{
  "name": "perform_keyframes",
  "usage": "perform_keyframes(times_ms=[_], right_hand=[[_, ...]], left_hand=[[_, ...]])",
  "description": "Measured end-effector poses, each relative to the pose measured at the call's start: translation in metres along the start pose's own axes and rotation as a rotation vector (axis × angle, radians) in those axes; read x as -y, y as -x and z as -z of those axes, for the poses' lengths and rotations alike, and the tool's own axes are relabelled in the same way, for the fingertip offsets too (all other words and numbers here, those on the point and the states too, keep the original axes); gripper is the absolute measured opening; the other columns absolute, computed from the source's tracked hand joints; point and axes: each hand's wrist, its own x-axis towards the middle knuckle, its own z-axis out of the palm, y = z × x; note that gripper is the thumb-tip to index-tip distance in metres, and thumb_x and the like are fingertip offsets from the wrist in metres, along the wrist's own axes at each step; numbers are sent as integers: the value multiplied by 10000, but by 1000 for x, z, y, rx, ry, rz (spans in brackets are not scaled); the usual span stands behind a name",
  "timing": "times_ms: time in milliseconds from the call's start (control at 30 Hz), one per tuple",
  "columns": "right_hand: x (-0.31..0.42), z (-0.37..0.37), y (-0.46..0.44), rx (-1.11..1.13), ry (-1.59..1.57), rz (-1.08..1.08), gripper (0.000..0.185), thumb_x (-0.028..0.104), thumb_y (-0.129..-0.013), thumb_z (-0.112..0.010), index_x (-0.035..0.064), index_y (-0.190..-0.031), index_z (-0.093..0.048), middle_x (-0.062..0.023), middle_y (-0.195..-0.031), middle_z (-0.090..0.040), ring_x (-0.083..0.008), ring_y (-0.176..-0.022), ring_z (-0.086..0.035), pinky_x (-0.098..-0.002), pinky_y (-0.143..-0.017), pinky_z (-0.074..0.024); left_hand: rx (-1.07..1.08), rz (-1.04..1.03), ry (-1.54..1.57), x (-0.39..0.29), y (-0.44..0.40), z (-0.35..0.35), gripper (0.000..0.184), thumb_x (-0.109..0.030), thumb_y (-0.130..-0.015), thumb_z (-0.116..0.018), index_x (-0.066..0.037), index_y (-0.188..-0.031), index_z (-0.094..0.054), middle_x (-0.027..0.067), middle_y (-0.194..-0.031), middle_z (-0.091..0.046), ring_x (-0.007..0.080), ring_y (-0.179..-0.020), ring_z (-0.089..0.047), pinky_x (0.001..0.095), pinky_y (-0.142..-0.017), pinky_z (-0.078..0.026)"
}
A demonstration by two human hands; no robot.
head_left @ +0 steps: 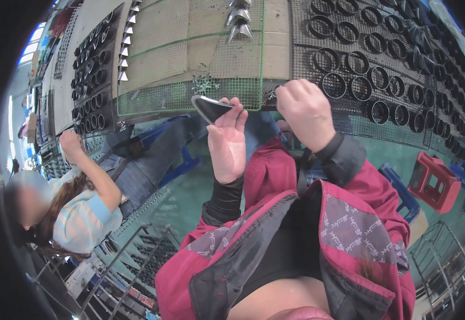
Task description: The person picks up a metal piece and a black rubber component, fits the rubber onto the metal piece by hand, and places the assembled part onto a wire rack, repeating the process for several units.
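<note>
mid-frame, the left hand (227, 152) pinches a shiny dark curved piece (209, 108), not put down yet. the right hand (304, 109) is clenched; can't tell if it's holding anything, or what's left.

No words, numbers or brand names could be read. The nearest thing to lettering was a white, script-like print on the grey panels (356, 223) inside the open red jacket (377, 188); it ran in slanting, repeated rows on both sides of the front, but its marks were too small and distorted to make out as letters. On the shelf at the lower left, some small red and white items (140, 296) were too tiny and blurred to tell whether they bore any writing.
</note>
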Motion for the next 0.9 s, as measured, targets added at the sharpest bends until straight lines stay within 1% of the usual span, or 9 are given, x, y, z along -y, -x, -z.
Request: perform_keyframes(times_ms=[67, 267, 333, 367, 467, 567, 700, 767, 900], right_hand=[[0, -18, -2, 71, 157, 186, 113, 49, -756, -540, 78, -674, -468, -60, -691, -426, -233, -639, -450, -331, -572, -388], [-16, -43, 17, 261, 133, 46, 152, 38, -676, -590, 141, -606, -503, -18, -613, -502, -207, -597, -521, -304, -614, -455], [-16, -31, 9, 452, 83, -173, 55, 167, -820, -548, 141, -811, -596, -35, -776, -615, -238, -730, -595, -334, -691, -474], [-16, -25, 7, 581, 45, -324, 180, 253, -916, -520, 141, -947, -658, -46, -885, -691, -258, -818, -644, -354, -742, -486], [-19, -17, 6, 383, -224, -405, 115, 220, -905, -552, 109, -907, -581, -60, -757, -659, -276, -698, -613, -361, -689, -440], [-20, -11, 2, 250, -245, -369, 93, 137, -887, -572, 64, -831, -586, -50, -817, -639, -223, -772, -594, -327, -711, -448], [-1, 21, -6, 242, -389, -517, 105, 174, -852, -634, 102, -886, -566, 5, -776, -598, -145, -643, -514, -289, -655, -429], [23, 50, -12, 220, -542, -639, 123, 221, -867, -624, 121, -902, -561, 35, -731, -542, -99, -616, -471, -256, -649, -401], [70, 89, -1, 199, -884, -440, 89, 54, -863, -574, 46, -788, -620, -18, -718, -611, -86, -610, -493, -225, -593, -409]], left_hand=[[-60, 25, 14, 0, 5, -3, 647, -545, -897, -469, 52, -1112, -596, 166, -1264, -530, 242, -1211, -479, 339, -1001, -417], [33, 34, 15, -5, 13, -2, 596, -512, -929, -445, 27, -1103, -630, 134, -1299, -479, 229, -1282, -405, 336, -1010, -393], [45, 50, 20, -6, 13, -2, 640, -556, -912, -428, 18, -1121, -621, 156, -1317, -480, 242, -1289, -398, 337, -1007, -392], [51, 65, 22, -7, 13, -2, 670, -585, -901, -417, 12, -1133, -614, 171, -1328, -480, 250, -1293, -394, 338, -1005, -391], [-4, 128, 85, -5, 15, -3, 700, -634, -825, -508, -3, -1118, -581, 125, -1251, -526, 192, -1097, -539, 334, -958, -440], [60, 114, 37, -6, 17, -7, 761, -650, -813, -501, -63, -1293, -436, 106, -1263, -516, 161, -1099, -531, 319, -977, -421], [61, 33, -8, -5, 18, -13, 615, -304, -771, -696, -46, -1257, -421, 195, -1266, -498, 214, -1089, -541, 322, -977, -425], [-37, -56, -253, -12, 16, -25, 541, 84, -636, -649, -62, -1145, -536, 144, -1180, -581, 188, -1004, -560, 273, -899, -455], [69, -533, -580, -5, 6, -15, 655, -118, -659, -843, -52, -1189, -464, 209, -1221, -528, 287, -1166, -525, 374, -1008, -421]])
